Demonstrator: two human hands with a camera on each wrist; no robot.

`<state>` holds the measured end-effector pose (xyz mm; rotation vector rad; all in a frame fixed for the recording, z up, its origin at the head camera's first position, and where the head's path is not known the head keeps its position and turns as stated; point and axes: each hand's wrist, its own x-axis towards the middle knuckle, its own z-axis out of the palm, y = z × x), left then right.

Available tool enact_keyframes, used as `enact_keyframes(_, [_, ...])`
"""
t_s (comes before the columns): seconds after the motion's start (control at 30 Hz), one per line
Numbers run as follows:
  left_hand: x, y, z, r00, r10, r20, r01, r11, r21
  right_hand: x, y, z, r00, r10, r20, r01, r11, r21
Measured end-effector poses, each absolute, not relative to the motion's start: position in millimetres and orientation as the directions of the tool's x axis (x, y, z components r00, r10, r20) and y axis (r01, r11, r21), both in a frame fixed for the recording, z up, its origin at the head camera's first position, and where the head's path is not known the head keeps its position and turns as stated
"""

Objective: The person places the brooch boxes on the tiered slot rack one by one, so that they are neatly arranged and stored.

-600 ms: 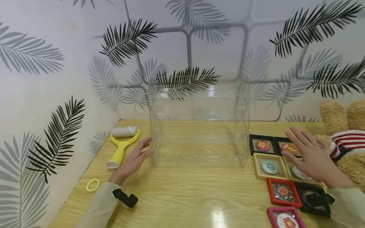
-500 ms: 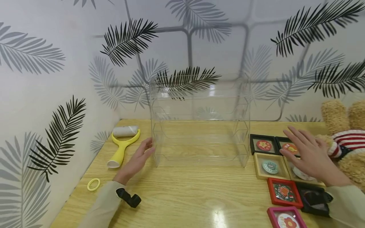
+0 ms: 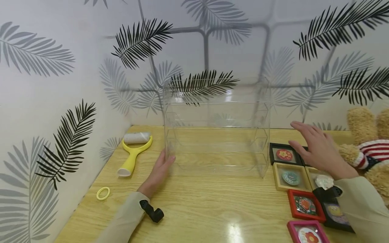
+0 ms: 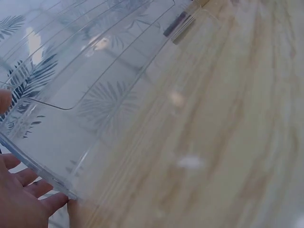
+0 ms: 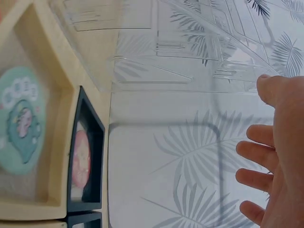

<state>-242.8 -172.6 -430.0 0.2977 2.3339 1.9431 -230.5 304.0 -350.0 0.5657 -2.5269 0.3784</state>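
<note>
A clear acrylic rack with several shelf levels (image 3: 217,152) stands on the wooden table by the back wall. My left hand (image 3: 158,173) is at its left side, the fingers laid along the outer face and the thumb by the front edge. In the left wrist view those fingers (image 4: 33,185) reach right at the side panel's edge. My right hand (image 3: 319,148) hovers over the small framed badges, apart from the rack's right side, with fingers spread and nothing in it. Below it lie a black frame with a red badge (image 3: 284,155) and a wooden frame with a green badge (image 3: 291,177).
A yellow-handled lint roller (image 3: 131,160) and a yellow ring (image 3: 103,193) lie at the left. Red (image 3: 305,205) and pink (image 3: 307,224) frames continue down the right side. A teddy bear in a striped top (image 3: 375,150) sits at the far right. Patterned walls enclose the back and left.
My left hand has moved right, up against the rack's side. My right hand has risen and shifted left toward the rack. The head view has turned slightly left.
</note>
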Motion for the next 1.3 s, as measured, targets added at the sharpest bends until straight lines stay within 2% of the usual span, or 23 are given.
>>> enact_keyframes(0.27, [-245,-173,-435,-0.980,0.182,0.077,0.102,0.132,0.986,-256,300,-345,-0.818,-0.326,0.474,-0.472,0.852,-0.228])
enact_keyframes(0.53, [-246,-174,-435,-0.980,0.186,0.071,0.092,0.109,0.990,-287,311,-365,-0.889,-0.361,0.280,-0.434,0.861,-0.266])
enact_keyframes(0.83, [-246,-172,-437,-0.977,0.192,0.092,0.112,0.097,0.989,-311,316,-388,-0.890,-0.433,0.146,-0.457,0.853,-0.254])
enact_keyframes(1.0, [-247,-172,-439,-0.976,0.191,0.106,0.126,0.097,0.987,-317,319,-396,-0.904,-0.420,0.082,-0.424,0.856,-0.296])
enact_keyframes(1.3, [-246,-173,-436,-0.972,0.207,0.106,0.132,0.115,0.985,-324,324,-401,-0.921,-0.389,0.037,-0.383,0.880,-0.280])
